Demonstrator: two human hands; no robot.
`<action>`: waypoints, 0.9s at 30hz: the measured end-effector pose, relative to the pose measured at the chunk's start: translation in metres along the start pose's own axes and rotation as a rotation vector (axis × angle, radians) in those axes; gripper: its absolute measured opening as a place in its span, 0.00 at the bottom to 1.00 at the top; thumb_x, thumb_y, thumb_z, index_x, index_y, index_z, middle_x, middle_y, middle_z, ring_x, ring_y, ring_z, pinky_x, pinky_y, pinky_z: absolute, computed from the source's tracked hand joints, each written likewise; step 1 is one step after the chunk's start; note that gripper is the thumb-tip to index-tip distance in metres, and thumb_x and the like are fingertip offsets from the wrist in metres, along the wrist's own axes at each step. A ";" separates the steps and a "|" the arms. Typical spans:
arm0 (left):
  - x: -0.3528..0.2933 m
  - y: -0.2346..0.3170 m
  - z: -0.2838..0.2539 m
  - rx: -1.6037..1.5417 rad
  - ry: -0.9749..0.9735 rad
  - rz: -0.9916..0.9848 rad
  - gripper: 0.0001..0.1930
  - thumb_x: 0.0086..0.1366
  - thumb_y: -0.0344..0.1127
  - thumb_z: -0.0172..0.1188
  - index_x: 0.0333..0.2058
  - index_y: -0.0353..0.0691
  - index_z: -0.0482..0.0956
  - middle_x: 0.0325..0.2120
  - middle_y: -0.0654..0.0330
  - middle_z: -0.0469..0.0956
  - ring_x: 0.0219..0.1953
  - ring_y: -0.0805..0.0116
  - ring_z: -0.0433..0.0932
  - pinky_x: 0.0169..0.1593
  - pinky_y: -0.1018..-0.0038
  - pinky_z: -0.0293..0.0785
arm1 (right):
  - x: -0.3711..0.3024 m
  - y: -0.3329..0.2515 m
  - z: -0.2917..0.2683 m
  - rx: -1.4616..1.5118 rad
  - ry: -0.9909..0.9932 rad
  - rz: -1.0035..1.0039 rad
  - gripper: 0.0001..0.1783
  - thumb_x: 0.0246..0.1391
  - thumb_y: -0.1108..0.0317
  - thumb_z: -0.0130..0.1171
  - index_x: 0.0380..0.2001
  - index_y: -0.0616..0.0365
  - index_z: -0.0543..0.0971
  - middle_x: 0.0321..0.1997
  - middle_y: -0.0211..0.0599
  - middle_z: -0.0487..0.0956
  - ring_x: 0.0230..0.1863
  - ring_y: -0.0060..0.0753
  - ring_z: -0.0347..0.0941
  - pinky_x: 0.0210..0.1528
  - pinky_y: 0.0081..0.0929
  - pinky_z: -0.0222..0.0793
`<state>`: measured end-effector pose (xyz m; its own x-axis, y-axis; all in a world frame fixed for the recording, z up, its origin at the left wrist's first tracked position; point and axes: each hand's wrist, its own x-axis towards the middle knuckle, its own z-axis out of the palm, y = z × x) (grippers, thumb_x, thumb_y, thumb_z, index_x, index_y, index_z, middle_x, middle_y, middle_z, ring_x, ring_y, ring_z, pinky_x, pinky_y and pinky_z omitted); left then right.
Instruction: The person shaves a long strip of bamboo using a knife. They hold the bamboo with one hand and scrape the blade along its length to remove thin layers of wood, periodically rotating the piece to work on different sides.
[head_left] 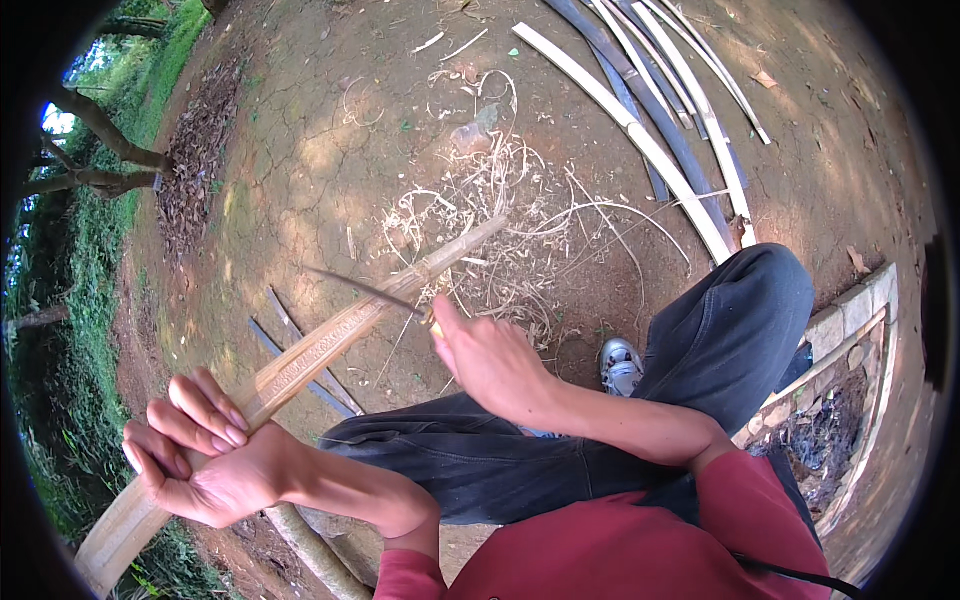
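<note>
A long pale bamboo strip runs slantwise from the lower left up to the middle, its far end over the shavings. My left hand is curled around its nearer part, palm turned up. My right hand grips a knife, whose handle is mostly hidden in the fingers. The dark, thin blade lies across the strip's upper part, pointing left. A node ring shows on the strip just beyond the blade.
Curled shavings are heaped on the cracked dirt ground. Several long split strips lie at the upper right. Two dark strips rest beneath the held one. A brick-edged pit with ash is at right, near my bent knee.
</note>
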<state>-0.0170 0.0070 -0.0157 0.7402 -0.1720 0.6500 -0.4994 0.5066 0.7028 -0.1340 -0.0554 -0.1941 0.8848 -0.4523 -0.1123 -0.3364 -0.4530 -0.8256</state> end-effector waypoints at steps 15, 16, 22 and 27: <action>0.001 0.003 0.000 0.057 0.042 0.001 0.19 0.66 0.39 0.43 0.16 0.49 0.52 0.06 0.68 0.50 0.07 0.78 0.46 0.12 0.84 0.44 | 0.029 0.053 0.020 -0.005 0.038 0.109 0.13 0.59 0.69 0.48 0.42 0.69 0.64 0.15 0.55 0.74 0.21 0.58 0.75 0.24 0.49 0.71; 0.003 0.002 -0.003 0.063 0.064 -0.004 0.19 0.66 0.39 0.43 0.16 0.49 0.52 0.06 0.68 0.50 0.07 0.78 0.46 0.12 0.84 0.44 | 0.030 0.051 0.025 0.039 -0.058 0.183 0.13 0.60 0.69 0.47 0.41 0.71 0.65 0.15 0.55 0.74 0.21 0.59 0.75 0.24 0.49 0.71; 0.004 -0.001 -0.015 0.043 0.046 0.006 0.19 0.67 0.39 0.42 0.16 0.49 0.52 0.06 0.67 0.51 0.07 0.78 0.47 0.12 0.83 0.45 | 0.018 0.005 -0.011 0.133 -0.063 0.107 0.13 0.61 0.68 0.45 0.40 0.70 0.64 0.14 0.53 0.73 0.19 0.57 0.74 0.22 0.48 0.69; -0.002 0.006 -0.011 0.051 -0.005 0.011 0.19 0.67 0.40 0.42 0.16 0.49 0.52 0.06 0.66 0.52 0.07 0.78 0.48 0.13 0.83 0.46 | 0.011 -0.006 -0.007 0.183 -0.217 0.091 0.11 0.64 0.67 0.41 0.40 0.67 0.63 0.18 0.53 0.75 0.19 0.54 0.75 0.22 0.48 0.71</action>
<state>-0.0160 0.0197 -0.0163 0.7328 -0.1708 0.6587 -0.5296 0.4646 0.7097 -0.1247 -0.0627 -0.1862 0.9086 -0.3010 -0.2896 -0.3710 -0.2633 -0.8905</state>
